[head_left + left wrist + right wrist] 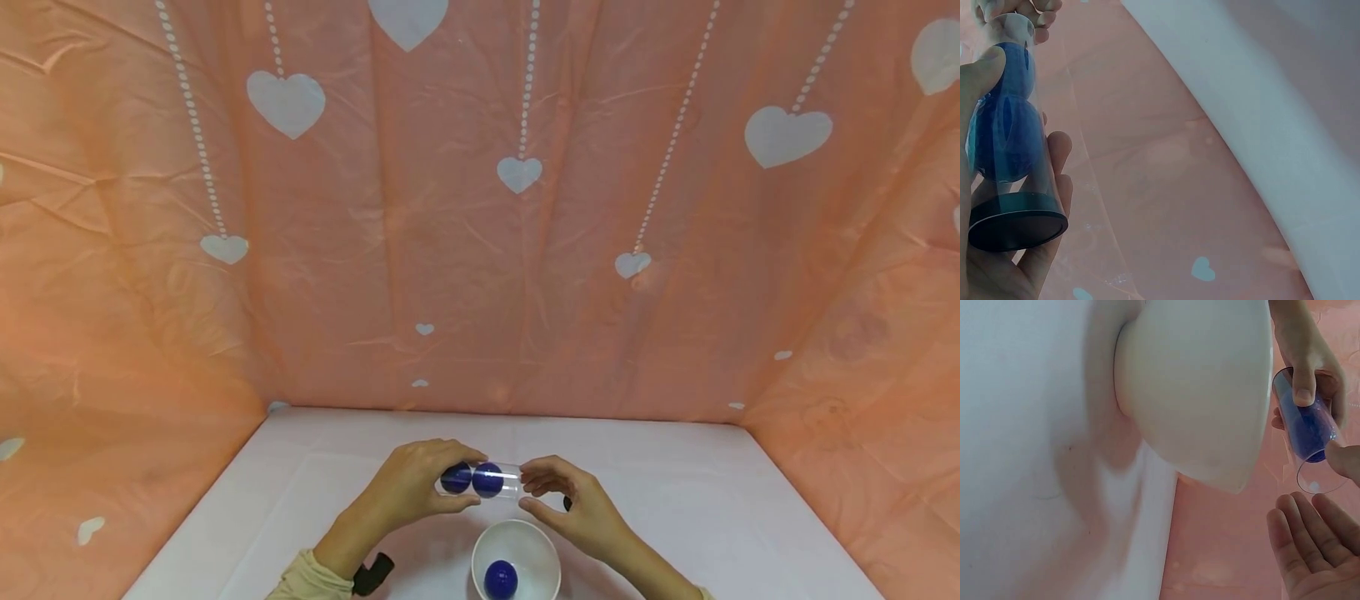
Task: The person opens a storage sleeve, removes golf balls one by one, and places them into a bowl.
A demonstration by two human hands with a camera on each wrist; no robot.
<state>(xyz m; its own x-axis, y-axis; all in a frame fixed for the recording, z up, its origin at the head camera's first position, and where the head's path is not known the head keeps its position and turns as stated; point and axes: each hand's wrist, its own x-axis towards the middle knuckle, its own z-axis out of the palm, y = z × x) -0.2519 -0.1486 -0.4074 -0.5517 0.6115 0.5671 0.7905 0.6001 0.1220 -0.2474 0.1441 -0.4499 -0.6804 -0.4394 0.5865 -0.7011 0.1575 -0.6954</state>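
no text, label, brand, number or sign can be read in any view.

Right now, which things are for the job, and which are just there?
Probably for the job:
clear cylindrical tube;
two round, glossy blue balls inside it;
round white bowl;
matching blue ball in the bowl.

Just there:
heart-printed orange cloth backdrop;
white tabletop.

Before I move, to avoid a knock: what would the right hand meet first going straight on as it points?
Probably the tube, at its open end; whether the right hand touches it is unclear.
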